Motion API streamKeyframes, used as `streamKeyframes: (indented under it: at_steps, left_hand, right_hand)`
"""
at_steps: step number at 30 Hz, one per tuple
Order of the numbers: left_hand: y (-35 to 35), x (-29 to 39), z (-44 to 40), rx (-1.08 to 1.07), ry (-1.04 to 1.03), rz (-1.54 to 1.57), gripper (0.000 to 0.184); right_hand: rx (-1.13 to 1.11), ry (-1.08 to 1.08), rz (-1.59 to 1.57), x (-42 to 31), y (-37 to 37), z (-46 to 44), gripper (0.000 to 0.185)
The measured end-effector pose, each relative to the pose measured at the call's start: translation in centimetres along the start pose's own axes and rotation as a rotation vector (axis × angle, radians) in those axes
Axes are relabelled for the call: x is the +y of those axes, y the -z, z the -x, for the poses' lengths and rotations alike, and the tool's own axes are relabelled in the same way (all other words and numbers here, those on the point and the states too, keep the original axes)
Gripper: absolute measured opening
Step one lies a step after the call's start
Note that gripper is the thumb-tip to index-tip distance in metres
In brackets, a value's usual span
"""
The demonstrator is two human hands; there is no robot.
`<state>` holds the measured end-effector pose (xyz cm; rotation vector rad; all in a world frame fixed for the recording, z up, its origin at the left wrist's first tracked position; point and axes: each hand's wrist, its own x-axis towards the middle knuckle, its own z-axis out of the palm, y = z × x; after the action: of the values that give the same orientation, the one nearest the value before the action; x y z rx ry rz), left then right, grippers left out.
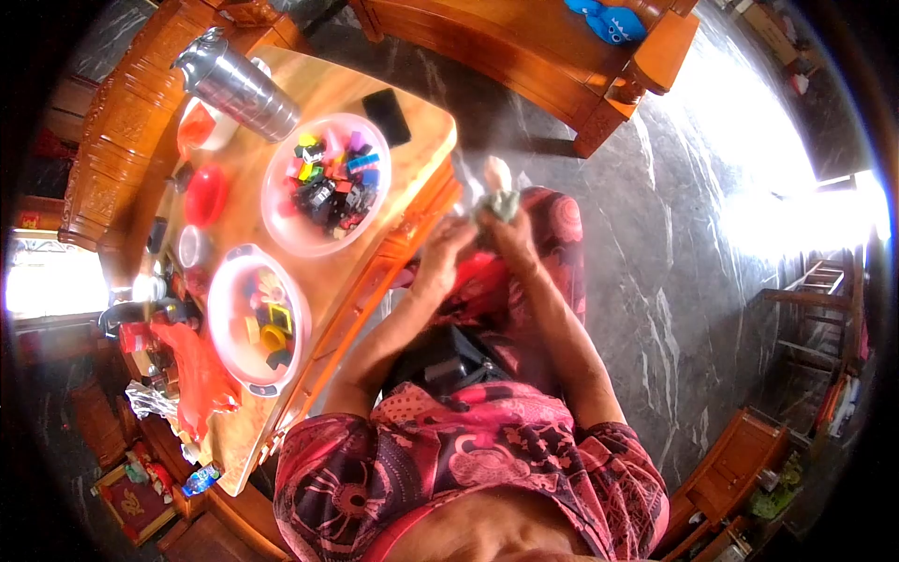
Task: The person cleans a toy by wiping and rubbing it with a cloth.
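Note:
Over my knees, both hands are close together in front of the table's edge. My right hand (510, 231) is closed round a small blurred object with a pale pinkish top and a grey-green lower part (501, 199); it looks like a small figure, but its kind is unclear. My left hand (448, 245) is just to its left, fingers curled by a whitish, see-through blur. What the left fingers hold is smeared. On the table to the left are a round pink-white basin (273, 225) of colourful small toys and blocks, and a handled basin (221, 323) with fewer pieces.
The wooden table (426, 155) bears a steel flask (245, 92), a black phone-like slab (387, 116), a red bowl (205, 195) and a red plastic bag (192, 375). A wooden bench (487, 47) with a blue plush toy (618, 26) stands ahead. Marbled floor (646, 253) lies right.

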<state>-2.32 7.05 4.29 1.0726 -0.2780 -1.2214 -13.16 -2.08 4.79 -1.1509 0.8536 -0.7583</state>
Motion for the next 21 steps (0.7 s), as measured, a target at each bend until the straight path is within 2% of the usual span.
streamKeyframes:
  at_steps: [1, 6, 9, 11, 18, 20, 21]
  left_hand:
    - [0.0, -0.1, 0.0, 0.001, 0.000, 0.000, 0.018]
    - [0.2, -0.4, 0.0, 0.050, -0.171, -0.004, 0.012]
    - [1.3, -0.8, -0.6, 0.083, -0.143, -0.003, 0.011]
    - [1.9, -1.0, -1.0, 0.100, -0.134, -0.009, 0.012]
    - [1.4, -0.3, -1.1, 0.091, -0.136, 0.010, 0.013]
    - [1.8, -0.4, -1.2, 0.073, -0.125, -0.011, 0.013]
    - [1.9, -0.5, -1.3, 0.046, -0.198, -0.095, 0.013]
  right_hand:
    - [-0.041, -0.106, -0.053, -0.3, 0.1, 0.1, 0.020]
    - [-0.201, -0.133, -0.011, -1.4, -0.2, 0.5, 0.024]
    - [-0.322, -0.210, -0.055, -1.4, 0.1, 0.7, 0.028]
    - [-0.379, -0.138, -0.074, -0.3, 0.4, 0.3, 0.029]
    - [-0.408, -0.116, -0.141, -2.1, -0.1, 1.1, 0.037]
    - [-0.300, 0.022, 0.001, -0.8, -0.2, 0.5, 0.027]
    - [-0.299, 0.020, -0.001, -0.8, -0.1, 0.3, 0.027]
